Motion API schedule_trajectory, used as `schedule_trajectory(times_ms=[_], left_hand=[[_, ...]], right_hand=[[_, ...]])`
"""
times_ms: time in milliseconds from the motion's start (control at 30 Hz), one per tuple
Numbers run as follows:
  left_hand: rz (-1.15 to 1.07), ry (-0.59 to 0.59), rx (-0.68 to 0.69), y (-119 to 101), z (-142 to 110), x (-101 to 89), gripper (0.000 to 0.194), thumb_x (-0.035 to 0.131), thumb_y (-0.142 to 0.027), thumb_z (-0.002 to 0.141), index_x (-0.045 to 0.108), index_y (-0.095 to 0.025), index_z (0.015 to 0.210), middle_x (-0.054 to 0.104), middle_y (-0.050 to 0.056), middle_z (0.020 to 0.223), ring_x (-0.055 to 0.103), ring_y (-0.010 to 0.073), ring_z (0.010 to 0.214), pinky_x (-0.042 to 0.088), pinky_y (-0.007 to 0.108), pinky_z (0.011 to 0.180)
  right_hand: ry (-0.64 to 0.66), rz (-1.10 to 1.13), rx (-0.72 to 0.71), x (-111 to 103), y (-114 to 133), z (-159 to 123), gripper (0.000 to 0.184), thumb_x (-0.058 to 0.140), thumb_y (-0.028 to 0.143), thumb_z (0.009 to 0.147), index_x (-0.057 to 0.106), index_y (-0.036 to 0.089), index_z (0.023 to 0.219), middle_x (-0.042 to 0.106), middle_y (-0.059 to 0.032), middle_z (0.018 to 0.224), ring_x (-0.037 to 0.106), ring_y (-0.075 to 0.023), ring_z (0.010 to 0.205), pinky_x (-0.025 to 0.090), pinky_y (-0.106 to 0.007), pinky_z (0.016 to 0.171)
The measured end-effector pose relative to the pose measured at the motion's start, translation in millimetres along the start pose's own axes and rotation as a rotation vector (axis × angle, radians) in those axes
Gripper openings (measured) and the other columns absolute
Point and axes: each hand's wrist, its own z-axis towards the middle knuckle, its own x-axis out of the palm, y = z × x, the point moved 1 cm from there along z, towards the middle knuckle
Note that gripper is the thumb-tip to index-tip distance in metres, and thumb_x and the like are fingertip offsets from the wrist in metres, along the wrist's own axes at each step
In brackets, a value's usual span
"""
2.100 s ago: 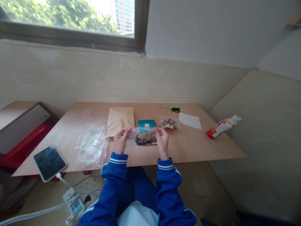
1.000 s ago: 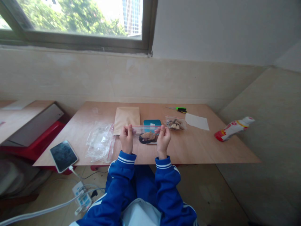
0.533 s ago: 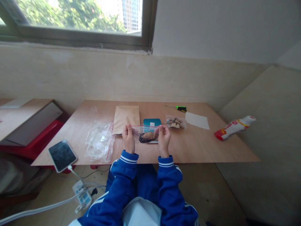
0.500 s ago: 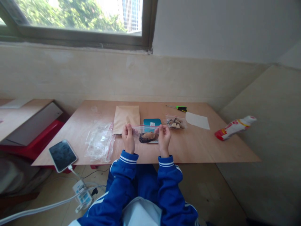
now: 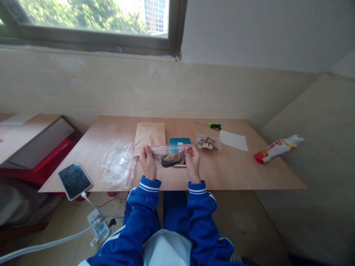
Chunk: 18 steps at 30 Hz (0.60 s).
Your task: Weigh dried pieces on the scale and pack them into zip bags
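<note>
Both hands [image 5: 148,165] pinch bag [image 5: 169,155] of brown pieces [image 5: 172,158]

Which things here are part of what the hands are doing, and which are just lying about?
In hand: left hand, right hand, zip bag.
Lying about: empty bags, brown envelope, filled bag, screwdriver, paper, bottle, phone.

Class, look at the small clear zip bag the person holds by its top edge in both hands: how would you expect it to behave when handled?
The zip bag is thin clear film, so probably floppy. The left hand and right hand pinch its top corners, which likely keeps it taut. The brown pieces lie low inside, so it would probably sag there. It looks light.
</note>
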Motion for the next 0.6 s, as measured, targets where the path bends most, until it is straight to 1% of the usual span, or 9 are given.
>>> schedule_trajectory(times_ms=[67,100,167,267,333,433,533,600], left_hand=[[-0.028,-0.017,-0.028,1.2,2.0,-2.7,0.044,0.048,-0.061,0.082,0.045,-0.02,0.068,0.047,-0.005,0.054,0.049,0.0086,0.05,0.04,0.021,0.051],[-0.038,-0.007,-0.047,1.7,3.1,-4.2,0.045,0.048,-0.062,0.081,0.046,-0.02,0.068,0.048,-0.005,0.054,0.05,0.0088,0.05,0.041,0.021,0.05],[-0.049,0.044,-0.088,3.0,5.5,-7.6,0.046,0.049,-0.064,0.079,0.046,-0.02,0.069,0.052,-0.004,0.055,0.054,0.0097,0.05,0.043,0.022,0.05],[-0.033,0.143,-0.117,6.1,9.4,-13.7,0.045,0.05,-0.064,0.079,0.05,-0.019,0.072,0.059,-0.002,0.06,0.059,0.0117,0.054,0.046,0.023,0.053],[-0.021,0.215,-0.123,8.8,11.7,-17.3,0.041,0.052,-0.06,0.08,0.054,-0.02,0.077,0.061,0.0,0.064,0.061,0.0132,0.059,0.048,0.024,0.056],[-0.029,0.325,-0.148,11.0,13.0,-18.7,0.037,0.055,-0.056,0.08,0.059,-0.02,0.083,0.066,0.002,0.073,0.065,0.0162,0.07,0.05,0.026,0.063],[-0.082,0.432,-0.198,9.1,11.0,-15.0,0.036,0.059,-0.054,0.078,0.063,-0.02,0.09,0.069,0.004,0.083,0.067,0.0186,0.08,0.052,0.03,0.075],[-0.099,0.483,-0.209,7.0,8.7,-11.8,0.036,0.063,-0.05,0.077,0.065,-0.018,0.092,0.07,0.006,0.089,0.067,0.0191,0.085,0.052,0.032,0.082]], right_hand=[[0.084,0.036,0.092,0.4,-7.7,-0.1,0.032,0.063,0.05,0.078,0.062,0.018,0.085,0.07,-0.0023,0.071,0.064,-0.0157,0.066,0.049,-0.027,0.064],[0.103,0.059,0.141,1.1,-12.5,-0.4,0.032,0.064,0.049,0.077,0.064,0.018,0.086,0.072,-0.0031,0.073,0.065,-0.0165,0.068,0.05,-0.027,0.065],[0.098,0.114,0.224,3.4,-22.3,-0.9,0.033,0.067,0.049,0.074,0.065,0.018,0.084,0.073,-0.0041,0.076,0.067,-0.0179,0.071,0.051,-0.028,0.067],[0.032,0.187,0.295,7.4,-32.3,-1.1,0.033,0.069,0.049,0.072,0.066,0.017,0.08,0.074,-0.0053,0.079,0.068,-0.0194,0.074,0.053,-0.031,0.071],[-0.021,0.209,0.306,8.8,-33.7,-0.7,0.034,0.069,0.048,0.071,0.066,0.016,0.081,0.074,-0.006,0.079,0.069,-0.0202,0.075,0.053,-0.032,0.073],[-0.125,0.187,0.276,8.4,-30.0,0.5,0.035,0.069,0.048,0.072,0.066,0.015,0.083,0.074,-0.0065,0.077,0.069,-0.0208,0.075,0.053,-0.033,0.073],[-0.22,0.138,0.245,6.7,-24.7,1.7,0.037,0.066,0.049,0.073,0.066,0.014,0.084,0.073,-0.0067,0.073,0.069,-0.0208,0.071,0.053,-0.033,0.069],[-0.242,0.107,0.229,5.8,-21.5,2.2,0.039,0.063,0.051,0.075,0.065,0.014,0.086,0.073,-0.007,0.071,0.068,-0.0208,0.068,0.054,-0.032,0.066]])
